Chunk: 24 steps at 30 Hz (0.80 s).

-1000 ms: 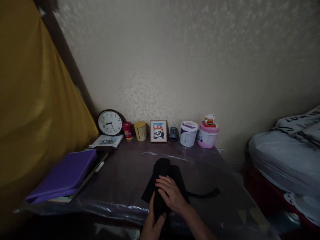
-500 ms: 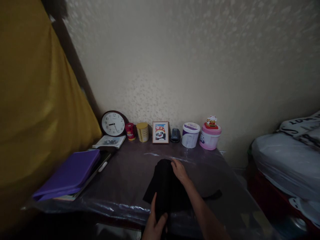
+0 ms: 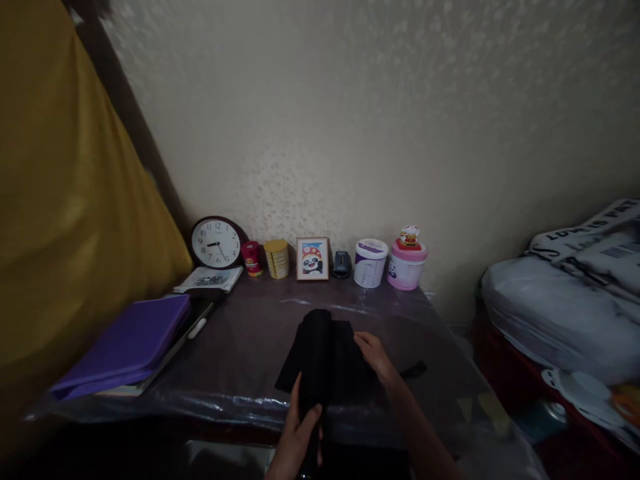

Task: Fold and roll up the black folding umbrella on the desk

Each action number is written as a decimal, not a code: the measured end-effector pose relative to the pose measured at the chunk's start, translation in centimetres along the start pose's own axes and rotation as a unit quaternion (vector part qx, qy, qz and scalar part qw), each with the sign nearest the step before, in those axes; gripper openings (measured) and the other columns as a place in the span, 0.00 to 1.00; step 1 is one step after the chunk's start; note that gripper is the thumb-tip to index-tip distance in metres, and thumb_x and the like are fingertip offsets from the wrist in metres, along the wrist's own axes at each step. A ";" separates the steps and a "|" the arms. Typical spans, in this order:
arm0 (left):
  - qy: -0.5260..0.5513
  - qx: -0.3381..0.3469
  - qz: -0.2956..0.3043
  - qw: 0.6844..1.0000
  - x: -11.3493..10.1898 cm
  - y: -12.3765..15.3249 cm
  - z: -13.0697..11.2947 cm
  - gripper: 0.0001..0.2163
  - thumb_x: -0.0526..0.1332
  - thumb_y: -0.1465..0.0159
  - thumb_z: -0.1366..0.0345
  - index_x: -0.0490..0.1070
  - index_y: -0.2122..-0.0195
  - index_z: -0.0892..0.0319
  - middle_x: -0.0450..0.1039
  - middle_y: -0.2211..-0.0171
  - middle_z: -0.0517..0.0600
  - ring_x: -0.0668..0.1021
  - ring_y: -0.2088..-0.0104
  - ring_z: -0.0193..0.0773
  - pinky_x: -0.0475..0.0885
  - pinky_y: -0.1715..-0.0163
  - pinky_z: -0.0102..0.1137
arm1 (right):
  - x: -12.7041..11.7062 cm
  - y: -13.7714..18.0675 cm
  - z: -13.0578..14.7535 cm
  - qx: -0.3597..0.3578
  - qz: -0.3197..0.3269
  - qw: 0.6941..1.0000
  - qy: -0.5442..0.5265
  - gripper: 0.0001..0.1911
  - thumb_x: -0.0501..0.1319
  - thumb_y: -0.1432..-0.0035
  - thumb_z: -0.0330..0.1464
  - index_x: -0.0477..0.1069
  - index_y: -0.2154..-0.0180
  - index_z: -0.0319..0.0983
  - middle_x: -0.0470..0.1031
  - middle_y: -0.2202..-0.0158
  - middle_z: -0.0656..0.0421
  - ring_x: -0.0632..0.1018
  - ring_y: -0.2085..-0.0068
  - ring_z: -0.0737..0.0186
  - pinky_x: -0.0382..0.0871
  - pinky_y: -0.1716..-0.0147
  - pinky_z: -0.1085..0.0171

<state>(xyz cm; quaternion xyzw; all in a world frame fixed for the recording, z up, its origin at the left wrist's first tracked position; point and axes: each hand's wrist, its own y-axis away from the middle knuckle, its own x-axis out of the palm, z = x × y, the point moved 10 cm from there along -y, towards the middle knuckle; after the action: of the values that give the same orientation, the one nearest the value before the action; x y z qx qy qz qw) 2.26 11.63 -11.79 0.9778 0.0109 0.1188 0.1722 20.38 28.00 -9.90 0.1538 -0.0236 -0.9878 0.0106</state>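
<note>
A black folding umbrella (image 3: 316, 353) lies loosely gathered on the table, its fabric panels spread to both sides of a thicker middle ridge. My left hand (image 3: 299, 430) is wrapped round its lower end, thumb on top, near the table's front edge. On the right, my right hand (image 3: 371, 350) pinches the upper edge of a fabric panel, fingers bent together. A black strap (image 3: 414, 369) sticks out to the right beyond my right forearm. The umbrella's lowest end is partly hidden by my left hand.
The table (image 3: 250, 347) has a clear plastic cover. Along the wall stand a clock (image 3: 216, 244), red can (image 3: 252, 259), yellow container (image 3: 277, 259), panda picture (image 3: 313, 259), small dark device (image 3: 341, 264) and two tubs (image 3: 371, 264). A purple folder (image 3: 125, 347) lies left; bagged bedding (image 3: 555, 313) sits right.
My right hand has moved from the umbrella's top to the right, drawing a fabric panel out from the middle. My left hand keeps its hold. The whole view has shifted slightly.
</note>
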 end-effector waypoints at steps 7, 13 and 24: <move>-0.009 0.000 -0.004 1.000 0.0 0.2 -0.1 0.43 0.56 0.44 0.49 0.24 0.38 0.51 0.62 0.83 0.39 0.65 0.89 0.29 0.60 0.90 0.22 | 1.1 2.5 0.8 -0.031 0.015 0.999 -0.007 0.21 0.55 0.52 0.45 0.70 0.65 0.35 0.74 0.65 0.53 0.74 0.62 0.58 0.67 0.60 0.61; -0.003 0.006 -0.005 1.000 0.1 0.4 -0.6 0.43 0.57 0.44 0.50 0.25 0.38 0.52 0.62 0.83 0.39 0.65 0.89 0.28 0.61 0.89 0.21 | 2.8 5.9 0.8 0.021 0.029 0.999 0.010 0.25 0.55 0.53 0.41 0.63 0.55 0.35 0.71 0.59 0.52 0.75 0.64 0.57 0.71 0.74 0.63; -0.029 0.018 -0.005 0.999 -0.1 0.5 -0.9 0.39 0.55 0.41 0.53 0.27 0.38 0.47 0.63 0.83 0.39 0.66 0.87 0.29 0.62 0.89 0.23 | 6.3 7.1 8.1 -0.088 -0.002 0.990 0.107 0.22 0.54 0.47 0.33 0.63 0.50 0.34 0.71 0.55 0.52 0.72 0.53 0.57 0.64 0.53 0.62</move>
<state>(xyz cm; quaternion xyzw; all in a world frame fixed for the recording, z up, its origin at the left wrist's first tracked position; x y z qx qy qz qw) 1.98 11.50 -10.84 0.9838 0.0129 0.0896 0.1549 11.97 21.09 -3.73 0.2571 0.0645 -0.9639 0.0247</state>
